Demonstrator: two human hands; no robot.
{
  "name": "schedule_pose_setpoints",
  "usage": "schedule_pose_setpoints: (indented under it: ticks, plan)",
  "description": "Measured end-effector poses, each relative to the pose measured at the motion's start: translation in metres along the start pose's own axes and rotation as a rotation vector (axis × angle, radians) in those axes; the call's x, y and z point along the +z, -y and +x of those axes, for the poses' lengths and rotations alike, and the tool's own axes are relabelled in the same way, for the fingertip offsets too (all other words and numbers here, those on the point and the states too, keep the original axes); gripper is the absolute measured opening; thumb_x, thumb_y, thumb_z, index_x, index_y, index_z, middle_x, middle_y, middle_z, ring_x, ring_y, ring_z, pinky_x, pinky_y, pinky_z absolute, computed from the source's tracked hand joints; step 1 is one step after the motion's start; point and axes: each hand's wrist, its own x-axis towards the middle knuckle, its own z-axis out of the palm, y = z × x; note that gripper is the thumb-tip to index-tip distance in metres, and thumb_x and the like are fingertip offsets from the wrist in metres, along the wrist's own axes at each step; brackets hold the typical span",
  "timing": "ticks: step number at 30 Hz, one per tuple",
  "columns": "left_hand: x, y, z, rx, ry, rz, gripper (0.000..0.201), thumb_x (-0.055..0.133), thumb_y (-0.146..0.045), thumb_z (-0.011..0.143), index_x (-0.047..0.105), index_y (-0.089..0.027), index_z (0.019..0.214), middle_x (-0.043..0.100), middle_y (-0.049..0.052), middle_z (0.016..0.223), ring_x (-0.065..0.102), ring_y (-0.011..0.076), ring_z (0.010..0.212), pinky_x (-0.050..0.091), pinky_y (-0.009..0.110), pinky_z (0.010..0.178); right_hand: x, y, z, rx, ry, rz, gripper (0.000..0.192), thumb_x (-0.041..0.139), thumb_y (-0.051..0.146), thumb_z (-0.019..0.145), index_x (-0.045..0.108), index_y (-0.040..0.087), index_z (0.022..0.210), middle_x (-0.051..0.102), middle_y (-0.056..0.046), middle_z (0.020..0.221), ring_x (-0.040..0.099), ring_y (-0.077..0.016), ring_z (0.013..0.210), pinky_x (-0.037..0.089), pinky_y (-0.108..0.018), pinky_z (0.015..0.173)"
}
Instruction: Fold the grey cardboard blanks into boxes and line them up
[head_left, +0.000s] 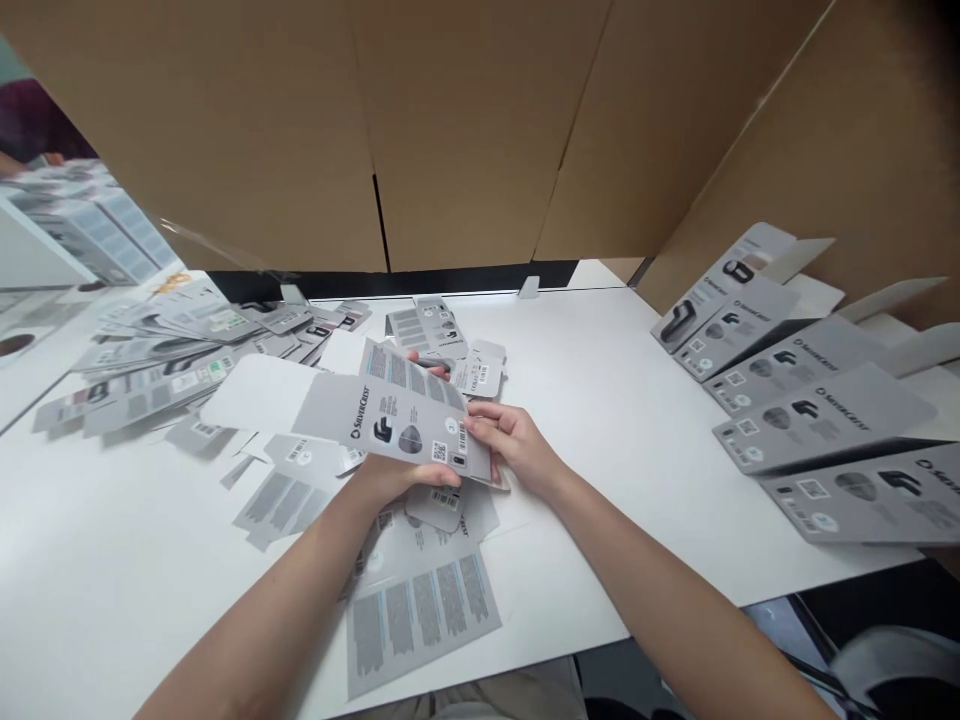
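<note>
now both hands grip one flat grey carton blank (390, 420) above the white table (615, 420)

left hand (390, 478) pinches it from below, right hand (510, 440) fingers closed on its right edge; loose blanks (150, 350) lie left, folded cartons (810, 420) right

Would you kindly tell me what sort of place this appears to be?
Probably a packaging workstation: flat printed cartons are heaped on a white table, assembled boxes are lined up alongside, and brown cardboard screens surround it.

Both forearms are seen bare, no sleeves. Nothing is worn on the left hand (390, 478) or right hand (517, 445). Nails are kept short.
</note>
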Motion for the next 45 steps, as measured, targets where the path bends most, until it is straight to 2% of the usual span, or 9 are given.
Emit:
schedule_pose_setpoints:
  ticks: [4, 6, 12, 19, 23, 27, 34, 41, 45]
  plan:
    - [0.005, 0.002, 0.002, 0.015, -0.028, -0.142, 0.125, 0.12, -0.057, 0.057, 0.068, -0.035, 0.169, 0.083, 0.017, 0.152, 0.073, 0.0513, 0.154, 0.063, 0.069, 0.128, -0.001, -0.003, -0.001, -0.046, -0.031, -0.026, 0.066, 0.098, 0.081, 0.088, 0.089, 0.024, 0.12, 0.076, 0.002, 0.073, 0.05, -0.0124, 0.046, 0.042, -0.029, 0.041]
    - [0.008, 0.001, 0.004, 0.037, -0.049, -0.166, 0.127, 0.12, -0.062, 0.056, 0.066, -0.036, 0.169, 0.081, 0.017, 0.155, 0.071, 0.0501, 0.156, 0.06, 0.068, 0.131, 0.001, -0.004, 0.001, -0.111, -0.05, -0.062, 0.064, 0.096, 0.083, 0.09, 0.09, 0.025, 0.115, 0.074, 0.001, 0.072, 0.055, -0.0149, 0.054, 0.047, -0.03, 0.048]
    - [0.009, -0.003, 0.003, 0.053, -0.094, -0.176, 0.128, 0.116, -0.076, 0.057, 0.066, -0.033, 0.167, 0.079, 0.018, 0.158, 0.069, 0.0496, 0.159, 0.05, 0.07, 0.14, 0.008, -0.007, -0.001, -0.255, -0.048, -0.24, 0.055, 0.081, 0.08, 0.106, 0.091, 0.026, 0.112, 0.086, -0.007, 0.099, 0.075, -0.0245, 0.085, 0.061, -0.035, 0.069]
    - [0.009, -0.006, 0.0, 0.009, -0.204, -0.223, 0.126, 0.118, -0.073, 0.055, 0.068, -0.029, 0.162, 0.078, 0.02, 0.16, 0.068, 0.0538, 0.159, 0.053, 0.074, 0.135, 0.006, -0.007, -0.004, -0.304, -0.005, -0.337, 0.055, 0.071, 0.079, 0.113, 0.088, 0.027, 0.115, 0.074, -0.002, 0.081, 0.062, -0.0186, 0.064, 0.05, -0.032, 0.057]
    - [0.009, -0.007, 0.003, -0.055, -0.315, -0.25, 0.126, 0.118, -0.075, 0.051, 0.072, -0.026, 0.156, 0.085, 0.019, 0.147, 0.073, 0.0547, 0.152, 0.057, 0.073, 0.132, 0.007, -0.004, -0.002, -0.386, -0.059, -0.337, 0.059, 0.069, 0.083, 0.112, 0.084, 0.026, 0.104, 0.071, -0.002, 0.076, 0.062, -0.0191, 0.064, 0.051, -0.033, 0.059]
    - [0.009, -0.008, 0.005, -0.079, -0.425, -0.318, 0.122, 0.121, -0.073, 0.047, 0.075, -0.025, 0.15, 0.091, 0.016, 0.131, 0.079, 0.0522, 0.144, 0.067, 0.064, 0.124, 0.01, -0.006, 0.001, -0.428, -0.085, -0.337, 0.06, 0.07, 0.083, 0.112, 0.082, 0.025, 0.103, 0.066, 0.001, 0.067, 0.062, -0.0181, 0.058, 0.051, -0.032, 0.056]
    - [0.007, -0.011, 0.007, -0.028, -0.494, -0.404, 0.111, 0.123, -0.069, 0.046, 0.081, -0.027, 0.14, 0.092, 0.013, 0.132, 0.082, 0.0436, 0.142, 0.072, 0.051, 0.116, 0.015, -0.01, 0.005, -0.502, -0.12, -0.368, 0.062, 0.078, 0.079, 0.108, 0.072, 0.024, 0.08, 0.062, 0.002, 0.062, 0.053, -0.0146, 0.054, 0.041, -0.031, 0.053]
    - [0.012, -0.015, 0.008, -0.091, -0.561, -0.382, 0.081, 0.125, -0.047, 0.054, 0.086, -0.02, 0.12, 0.094, 0.013, 0.124, 0.089, 0.0383, 0.119, 0.075, 0.054, 0.109, 0.015, -0.013, 0.005, -0.398, -0.19, -0.371, 0.069, 0.082, 0.08, 0.104, 0.071, 0.024, 0.065, 0.069, -0.003, 0.061, 0.058, -0.0171, 0.056, 0.042, -0.032, 0.053]
    - [0.015, -0.017, 0.007, -0.078, -0.541, -0.388, 0.071, 0.124, -0.04, 0.061, 0.087, -0.021, 0.119, 0.093, 0.012, 0.127, 0.088, 0.0375, 0.124, 0.075, 0.052, 0.11, 0.014, -0.01, 0.008, -0.313, -0.223, -0.288, 0.066, 0.089, 0.085, 0.095, 0.077, 0.023, 0.076, 0.075, -0.005, 0.071, 0.063, -0.0186, 0.063, 0.05, -0.032, 0.057]
